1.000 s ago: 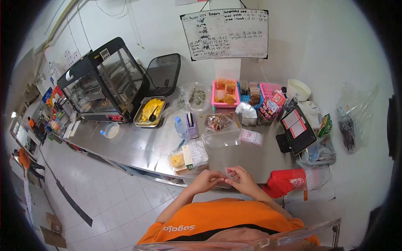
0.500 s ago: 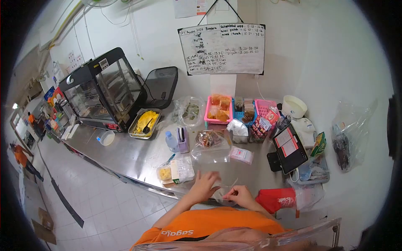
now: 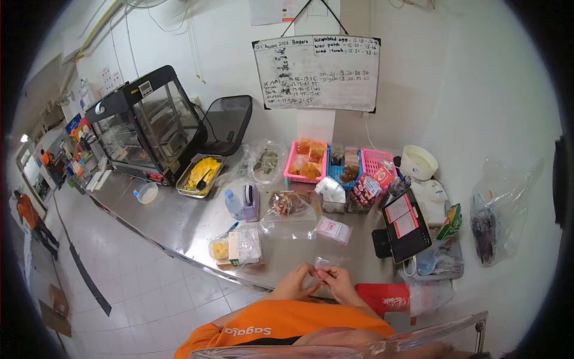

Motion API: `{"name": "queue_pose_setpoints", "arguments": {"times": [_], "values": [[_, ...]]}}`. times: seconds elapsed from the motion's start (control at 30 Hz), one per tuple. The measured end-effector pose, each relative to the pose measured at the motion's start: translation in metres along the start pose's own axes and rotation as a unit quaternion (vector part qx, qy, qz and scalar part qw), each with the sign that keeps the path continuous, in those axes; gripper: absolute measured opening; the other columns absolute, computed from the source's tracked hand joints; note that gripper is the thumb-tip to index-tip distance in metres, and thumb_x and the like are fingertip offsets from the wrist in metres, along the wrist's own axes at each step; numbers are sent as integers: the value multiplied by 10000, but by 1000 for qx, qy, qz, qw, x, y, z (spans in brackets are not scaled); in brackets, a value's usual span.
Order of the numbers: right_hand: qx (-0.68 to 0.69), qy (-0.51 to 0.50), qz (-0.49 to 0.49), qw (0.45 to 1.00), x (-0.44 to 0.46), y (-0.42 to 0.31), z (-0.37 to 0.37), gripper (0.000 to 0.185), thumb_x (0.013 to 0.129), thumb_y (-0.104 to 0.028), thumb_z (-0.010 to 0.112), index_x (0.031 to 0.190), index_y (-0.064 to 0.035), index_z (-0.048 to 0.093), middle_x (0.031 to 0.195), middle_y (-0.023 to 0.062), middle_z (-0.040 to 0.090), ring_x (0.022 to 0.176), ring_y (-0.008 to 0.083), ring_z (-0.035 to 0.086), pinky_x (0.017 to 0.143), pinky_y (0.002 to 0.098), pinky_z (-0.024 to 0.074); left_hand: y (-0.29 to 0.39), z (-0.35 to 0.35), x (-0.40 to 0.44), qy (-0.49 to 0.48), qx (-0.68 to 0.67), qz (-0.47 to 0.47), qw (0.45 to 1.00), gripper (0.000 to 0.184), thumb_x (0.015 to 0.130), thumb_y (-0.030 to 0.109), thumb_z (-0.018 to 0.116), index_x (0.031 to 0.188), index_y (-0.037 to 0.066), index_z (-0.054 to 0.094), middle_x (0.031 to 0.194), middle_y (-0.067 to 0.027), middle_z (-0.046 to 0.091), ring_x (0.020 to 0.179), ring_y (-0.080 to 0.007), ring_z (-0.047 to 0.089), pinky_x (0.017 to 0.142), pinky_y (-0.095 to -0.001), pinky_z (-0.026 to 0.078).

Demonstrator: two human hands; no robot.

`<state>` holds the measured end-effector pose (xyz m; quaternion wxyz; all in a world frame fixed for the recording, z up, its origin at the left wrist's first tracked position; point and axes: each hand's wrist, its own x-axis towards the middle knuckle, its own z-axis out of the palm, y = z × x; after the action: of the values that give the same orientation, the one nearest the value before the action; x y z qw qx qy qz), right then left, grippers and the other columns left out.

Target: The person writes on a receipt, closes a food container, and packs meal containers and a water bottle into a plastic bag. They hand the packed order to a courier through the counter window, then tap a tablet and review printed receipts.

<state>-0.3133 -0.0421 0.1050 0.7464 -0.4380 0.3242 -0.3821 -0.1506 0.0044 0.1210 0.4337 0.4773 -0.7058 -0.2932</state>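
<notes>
A small clear plastic bag (image 3: 326, 262) sticks out beyond my fingertips at the front edge of the steel counter. My right hand (image 3: 341, 285) pinches it between thumb and fingers. My left hand (image 3: 297, 282) meets it from the other side, fingertips closed on the bag's edge. Left of my hands lies a clear box of yellow food (image 3: 219, 248) with a white printed carton (image 3: 245, 246) against it. Farther back, a larger clear bag with small packets (image 3: 289, 204) and a pink-and-white packet (image 3: 333, 230) lie flat.
A tape dispenser (image 3: 251, 202) and a water bottle (image 3: 234, 204) stand mid-counter. Behind are a tray of scrambled egg (image 3: 201, 176), a pink basket (image 3: 291, 177) and a glass warmer (image 3: 149, 125). A tablet (image 3: 406, 226) and a red bag (image 3: 382, 298) are on the right.
My left hand, blurred and raised with fingers apart before, has come down to the right and closed beside my right hand. The view has shifted slightly.
</notes>
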Motion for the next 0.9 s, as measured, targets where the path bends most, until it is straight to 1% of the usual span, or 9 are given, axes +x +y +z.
{"name": "queue_pose_setpoints", "arguments": {"times": [0.1, 0.2, 0.3, 0.4, 0.5, 0.63, 0.73, 0.8, 0.9], "values": [[-45, -34, -20, 998, 8, -5, -5, 151, 825, -32, 632, 955, 41, 612, 825, 72, 636, 713, 122, 598, 634, 250, 503, -6, -6, 4, 41, 56, 57, 996, 333, 719, 171, 725, 928, 43, 499, 968, -140, 538, 929, -325, 548, 761, -366, 454], [-105, -36, 33, 993, 13, 1, -8, 194, 828, -36, 630, 1002, 48, 606, 818, 68, 635, 726, 123, 596, 663, 250, 496, 1, -11, 7, 39, 127, 113, 985, 313, 731, 162, 709, 942, 48, 508, 1004, -145, 530, 926, -316, 544, 747, -360, 454], [-122, -25, 25, 992, 22, 8, -7, 172, 820, -20, 634, 977, 45, 607, 799, 72, 631, 723, 127, 594, 657, 243, 488, 17, -16, 6, 25, 127, 36, 991, 286, 745, 179, 705, 920, 33, 532, 978, -145, 550, 902, -302, 554, 736, -350, 455], [-106, -43, -15, 993, 23, 3, 1, 85, 809, -20, 649, 865, 27, 606, 762, 72, 624, 684, 122, 584, 620, 231, 471, 12, -26, 3, 31, 44, -73, 996, 259, 756, 211, 703, 844, 12, 563, 865, -121, 577, 837, -294, 563, 721, -357, 454], [-140, -43, 12, 989, 22, -4, 4, 108, 809, -42, 657, 754, 10, 579, 725, 60, 610, 643, 116, 563, 573, 227, 446, 7, -30, 4, 7, -17, -86, 996, 286, 758, 242, 709, 755, -6, 568, 735, -87, 566, 772, -281, 562, 698, -356, 449], [-107, -103, 4, 989, 23, 1, 1, 192, 785, -77, 689, 693, -6, 537, 666, 29, 577, 579, 105, 522, 519, 238, 415, 5, -47, 3, 15, 18, 71, 997, 183, 735, 143, 693, 704, 22, 558, 705, -78, 551, 718, -276, 538, 653, -364, 425], [-419, 10, -173, 891, 21, -29, 4, 175, 749, -63, 698, 706, -11, 537, 617, 29, 539, 550, 105, 507, 503, 245, 400, -2, -58, 2, 57, 143, 115, 981, 138, 694, 51, 676, 677, 52, 539, 703, -72, 546, 696, -270, 527, 629, -368, 410], [-447, 40, -216, 867, 22, -41, 8, 134, 727, -75, 680, 730, -18, 559, 637, 77, 543, 570, 150, 529, 517, 281, 418, 4, -63, 2, 112, 217, 109, 964, 164, 658, -10, 672, 657, 69, 529, 689, -61, 550, 677, -267, 527, 612, -369, 411], [-484, 83, -267, 829, 21, -59, 29, 79, 722, -39, 629, 771, -19, 570, 739, 109, 552, 624, 197, 554, 532, 290, 437, 14, -67, 10, 152, 202, 122, 960, 157, 674, 4, 650, 687, 60, 504, 711, -80, 522, 691, -273, 514, 622, -369, 402]]}}
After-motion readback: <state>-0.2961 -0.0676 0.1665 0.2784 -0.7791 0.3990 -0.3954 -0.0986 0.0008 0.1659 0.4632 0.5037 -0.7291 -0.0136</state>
